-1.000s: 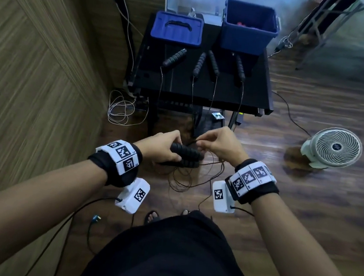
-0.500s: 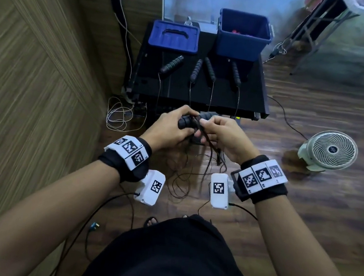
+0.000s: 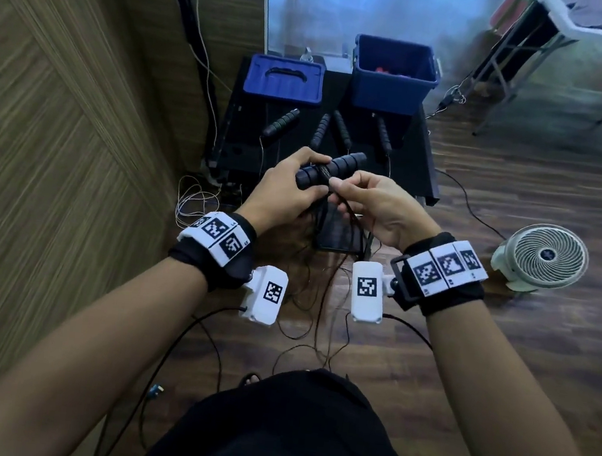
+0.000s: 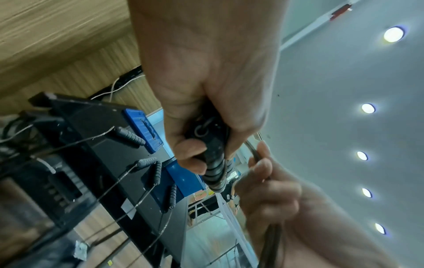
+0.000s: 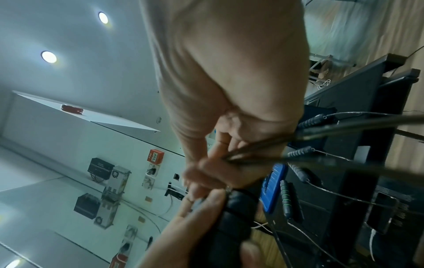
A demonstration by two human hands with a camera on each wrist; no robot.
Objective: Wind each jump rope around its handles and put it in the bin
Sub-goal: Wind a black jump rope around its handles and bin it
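My left hand (image 3: 289, 185) grips a pair of black ribbed jump rope handles (image 3: 330, 169) held side by side, raised in front of the black table (image 3: 416, 158). My right hand (image 3: 370, 202) pinches the thin black rope (image 3: 346, 210) right beside the handles; the rest of the rope hangs in loose loops toward the floor. In the left wrist view the handles (image 4: 213, 159) stick out of my left fist. In the right wrist view the rope (image 5: 263, 150) passes between my right fingers. The open blue bin (image 3: 393, 75) stands at the table's back right.
Several more black handles (image 3: 334, 132) lie in a row on the table, their ropes hanging off the front edge. A blue lid (image 3: 284, 79) lies at the back left. A white fan (image 3: 544, 255) stands on the wooden floor to the right. A wooden wall runs along the left.
Both hands have lifted the handles from low near the floor to the height of the table's front edge. The handles now tilt up to the right, and the right hand pinches the rope beside them.
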